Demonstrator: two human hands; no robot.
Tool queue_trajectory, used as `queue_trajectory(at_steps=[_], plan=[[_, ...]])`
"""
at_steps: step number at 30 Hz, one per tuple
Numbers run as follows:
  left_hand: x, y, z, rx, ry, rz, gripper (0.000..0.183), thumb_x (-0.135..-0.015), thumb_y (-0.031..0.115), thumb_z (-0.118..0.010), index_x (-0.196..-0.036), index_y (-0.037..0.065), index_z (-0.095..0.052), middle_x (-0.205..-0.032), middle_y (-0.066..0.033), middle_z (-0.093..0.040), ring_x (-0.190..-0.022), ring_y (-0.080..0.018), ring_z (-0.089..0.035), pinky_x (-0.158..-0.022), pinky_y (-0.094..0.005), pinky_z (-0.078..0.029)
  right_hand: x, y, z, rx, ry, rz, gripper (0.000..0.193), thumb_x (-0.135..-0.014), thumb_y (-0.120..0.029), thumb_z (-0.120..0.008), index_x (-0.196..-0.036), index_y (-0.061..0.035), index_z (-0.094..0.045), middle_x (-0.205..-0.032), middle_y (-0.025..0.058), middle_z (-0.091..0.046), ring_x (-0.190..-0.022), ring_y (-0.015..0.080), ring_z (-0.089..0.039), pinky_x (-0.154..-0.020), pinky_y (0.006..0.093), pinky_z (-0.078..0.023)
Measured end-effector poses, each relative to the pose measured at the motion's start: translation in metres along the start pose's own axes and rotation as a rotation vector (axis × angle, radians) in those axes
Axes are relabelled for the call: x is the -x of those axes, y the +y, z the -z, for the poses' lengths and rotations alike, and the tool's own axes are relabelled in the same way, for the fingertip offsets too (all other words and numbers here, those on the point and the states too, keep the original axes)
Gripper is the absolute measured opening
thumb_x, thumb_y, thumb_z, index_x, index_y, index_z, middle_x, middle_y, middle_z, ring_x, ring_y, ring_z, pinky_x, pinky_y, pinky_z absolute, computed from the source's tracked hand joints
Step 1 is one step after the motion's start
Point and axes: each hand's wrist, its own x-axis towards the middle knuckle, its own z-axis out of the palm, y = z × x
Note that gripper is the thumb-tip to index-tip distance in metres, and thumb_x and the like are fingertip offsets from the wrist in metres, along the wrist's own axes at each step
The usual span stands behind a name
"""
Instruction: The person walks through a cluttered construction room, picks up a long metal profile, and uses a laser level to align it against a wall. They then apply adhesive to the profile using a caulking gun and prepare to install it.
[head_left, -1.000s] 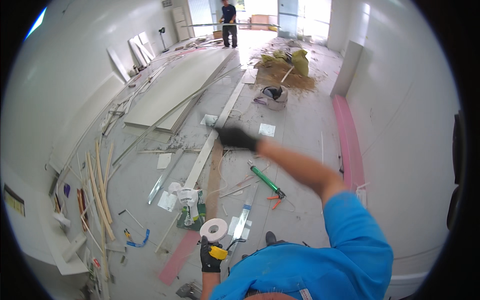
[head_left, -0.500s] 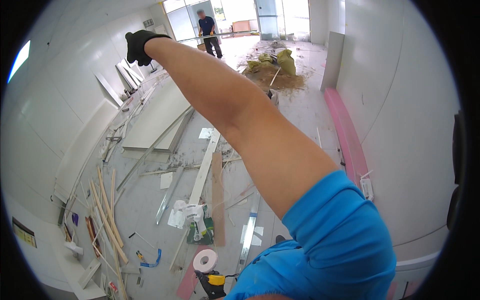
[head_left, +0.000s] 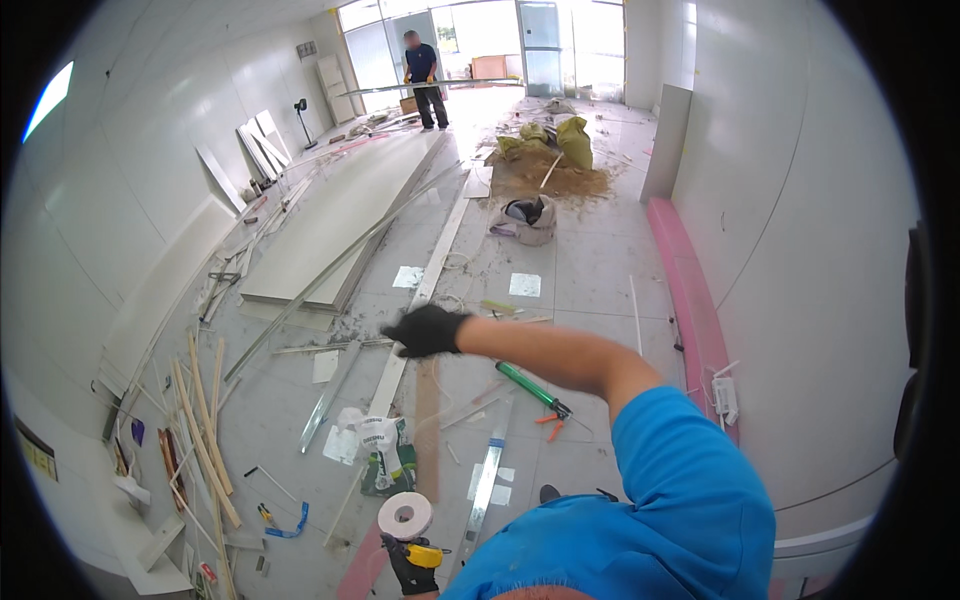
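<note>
My left hand (head_left: 408,575), in a black glove, is closed around a yellow tape measure (head_left: 424,556) near the bottom edge. A white roll of tape (head_left: 405,517) sits right at the fingers of that hand; whether they grip it too I cannot tell. My right hand (head_left: 428,331), also gloved in black, reaches across over the middle of the floor, above a long white strip (head_left: 408,345). Its fingers are smeared by motion, and nothing plainly shows in them. A green caulking gun (head_left: 533,390) with an orange handle lies below my right forearm.
Large white panels (head_left: 330,240) are stacked at left. Wood strips (head_left: 207,430) and a blue-handled tool (head_left: 292,522) litter the floor. A green-white bag (head_left: 388,458) lies ahead. Farther off are an open sack (head_left: 527,217), a sand heap (head_left: 550,178) and a person (head_left: 421,75) holding a long metal profile.
My right arm has swung down from the upper left to the middle, uncovering the caulking gun and the open sack. My left hand still holds the tape measure. The view has shifted slightly.
</note>
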Motion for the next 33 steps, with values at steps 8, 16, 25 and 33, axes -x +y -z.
queue_trajectory(at_steps=[8,16,25,33], plan=[[0.011,-0.003,-0.011,-0.006,-0.062,-0.012,0.055,-0.091,0.049,-0.056,-0.124,0.006,-0.048,-0.087,-0.0095,-0.064,-0.057,-0.0208,-0.06,-0.049,-0.0351,-0.051,0.195,-0.043,-0.211,-0.448,-0.417,-0.234,0.04,-0.079,-0.041,-0.062,-0.106,-0.0116,-0.062,-0.101,0.0155,-0.066,-0.095,0.035,-0.063,-0.079,0.0467,-0.05],[0.021,-0.001,-0.103,-0.372,-0.176,-0.205,0.057,-0.084,0.038,-0.071,-0.122,0.0,-0.05,-0.093,-0.0092,-0.064,-0.063,-0.0176,-0.063,-0.054,-0.0298,-0.054,0.213,-0.086,-0.196,-0.596,-0.275,-0.279,0.038,-0.086,-0.038,-0.057,-0.112,-0.0109,-0.06,-0.096,0.0156,-0.067,-0.093,0.0348,-0.063,-0.08,0.044,-0.05],[0.033,-0.004,-0.101,-0.473,-0.223,-0.213,0.049,-0.083,0.03,-0.07,-0.118,0.0,-0.051,-0.091,-0.0081,-0.063,-0.064,-0.0153,-0.062,-0.056,-0.0283,-0.055,0.252,-0.091,-0.204,-0.51,-0.335,-0.325,0.041,-0.086,-0.039,-0.058,-0.115,-0.0109,-0.06,-0.102,0.0168,-0.067,-0.098,0.035,-0.063,-0.082,0.045,-0.05],[0.044,-0.001,-0.098,-0.491,-0.193,-0.245,0.045,-0.086,0.031,-0.067,-0.116,0.001,-0.052,-0.087,-0.0078,-0.063,-0.063,-0.0154,-0.062,-0.055,-0.028,-0.053,0.287,-0.096,-0.222,-0.465,-0.429,-0.334,0.041,-0.086,-0.04,-0.058,-0.117,-0.0127,-0.058,-0.093,0.0167,-0.068,-0.09,0.0346,-0.064,-0.077,0.0436,-0.051]])
